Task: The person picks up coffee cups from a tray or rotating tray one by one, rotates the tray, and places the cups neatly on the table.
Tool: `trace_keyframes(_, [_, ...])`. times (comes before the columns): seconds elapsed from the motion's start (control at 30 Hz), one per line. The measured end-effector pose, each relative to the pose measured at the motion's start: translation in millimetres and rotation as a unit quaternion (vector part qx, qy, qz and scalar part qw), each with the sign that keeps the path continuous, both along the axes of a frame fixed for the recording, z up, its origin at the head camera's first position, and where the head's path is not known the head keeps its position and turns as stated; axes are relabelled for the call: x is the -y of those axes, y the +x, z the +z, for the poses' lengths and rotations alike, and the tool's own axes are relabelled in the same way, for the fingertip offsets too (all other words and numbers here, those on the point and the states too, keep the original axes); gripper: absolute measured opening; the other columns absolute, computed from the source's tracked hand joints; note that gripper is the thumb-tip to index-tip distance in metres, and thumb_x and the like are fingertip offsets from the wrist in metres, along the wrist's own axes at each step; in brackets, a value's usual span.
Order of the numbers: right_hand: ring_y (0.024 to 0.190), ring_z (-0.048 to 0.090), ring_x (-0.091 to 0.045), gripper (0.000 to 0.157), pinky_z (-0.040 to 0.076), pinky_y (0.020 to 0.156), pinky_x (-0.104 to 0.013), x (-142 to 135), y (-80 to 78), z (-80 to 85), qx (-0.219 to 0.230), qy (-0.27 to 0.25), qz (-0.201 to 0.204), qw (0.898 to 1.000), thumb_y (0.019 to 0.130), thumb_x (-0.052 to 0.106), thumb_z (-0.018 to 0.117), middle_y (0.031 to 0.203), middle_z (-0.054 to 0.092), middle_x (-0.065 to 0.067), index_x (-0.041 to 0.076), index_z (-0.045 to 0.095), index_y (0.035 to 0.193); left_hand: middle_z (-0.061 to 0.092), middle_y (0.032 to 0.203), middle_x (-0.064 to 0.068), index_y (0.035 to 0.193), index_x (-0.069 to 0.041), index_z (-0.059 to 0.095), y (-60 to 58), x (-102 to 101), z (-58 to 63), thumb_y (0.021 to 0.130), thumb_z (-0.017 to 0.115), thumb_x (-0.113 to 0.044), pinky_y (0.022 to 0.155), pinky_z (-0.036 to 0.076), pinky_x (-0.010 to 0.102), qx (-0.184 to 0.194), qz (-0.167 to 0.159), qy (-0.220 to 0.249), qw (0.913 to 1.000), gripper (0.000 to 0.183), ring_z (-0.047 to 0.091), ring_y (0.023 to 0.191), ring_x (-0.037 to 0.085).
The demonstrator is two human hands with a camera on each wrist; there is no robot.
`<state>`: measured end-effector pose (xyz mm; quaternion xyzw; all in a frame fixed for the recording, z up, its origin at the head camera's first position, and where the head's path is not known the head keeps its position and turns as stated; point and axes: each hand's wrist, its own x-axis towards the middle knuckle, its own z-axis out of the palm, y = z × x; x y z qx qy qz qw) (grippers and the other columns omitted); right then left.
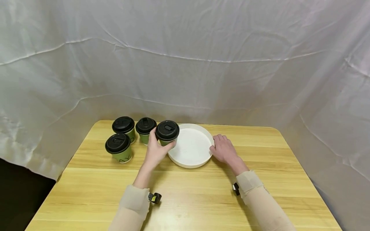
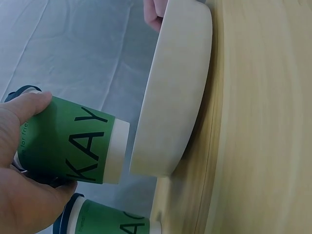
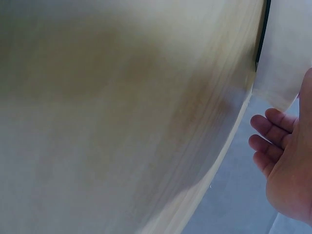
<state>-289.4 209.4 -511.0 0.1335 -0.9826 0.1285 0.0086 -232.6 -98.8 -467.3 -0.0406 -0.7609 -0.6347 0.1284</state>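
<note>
My left hand (image 1: pixel 156 150) grips a paper coffee cup (image 2: pixel 73 139) with a black lid and green sleeve, fingers and thumb round its upper part. In the left wrist view the cup's white base is raised off the table, close to the rim of a round white tray (image 1: pixel 190 147). At the tray's right side my right hand (image 1: pixel 224 149) holds the rim, its fingers (image 3: pixel 268 129) curled at the wall. A second lidded cup (image 1: pixel 145 126) stands just left of the held one.
Two more cups with black lids, a rear one (image 1: pixel 123 125) and a front one (image 1: pixel 119 147), stand at the left of the wooden table (image 1: pixel 188 199). Pale grey fabric (image 1: pixel 185 73) hangs behind the table and along both sides.
</note>
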Motion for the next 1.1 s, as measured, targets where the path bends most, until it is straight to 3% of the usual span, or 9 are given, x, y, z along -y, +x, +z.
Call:
trace_keyframes(0.37, [0.126,0.048,-0.041,0.051,0.04,0.11,-0.057,0.7,1.6,3.9,-0.004,0.001,-0.001,1.0,0.098,0.024,0.049,0.136,0.054,-0.023,-0.007,0.052,0.138,0.042,0.15,0.022,0.153,0.003,0.03,9.8,11.6,-3.6,0.079,0.087,-0.004,0.121,0.032,0.051,0.002,0.012,0.001,0.9999,0.094,0.046,0.139,0.037])
trace_keyframes(0.8, [0.125,0.048,-0.042,0.051,0.04,0.11,-0.057,1.9,-0.7,1.9,-0.008,-0.004,0.003,1.0,0.098,0.025,0.048,0.134,0.055,-0.023,-0.007,0.052,0.137,0.045,0.148,0.026,0.152,0.006,0.03,20.8,29.9,-7.8,0.079,0.088,-0.004,0.121,0.033,0.052,0.0,0.052,-0.011,0.9986,0.093,0.046,0.14,0.04])
trace_keyframes(1.1, [0.122,0.049,-0.042,0.048,0.042,0.107,-0.058,0.0,-0.8,1.1,-0.017,-0.004,0.005,1.0,0.098,0.023,0.05,0.131,0.056,-0.023,-0.007,0.053,0.135,0.043,0.148,0.027,0.152,0.004,0.03,28.7,41.5,-13.2,0.079,0.089,-0.008,0.121,0.03,0.055,0.028,0.073,-0.022,0.9967,0.095,0.046,0.139,0.042])
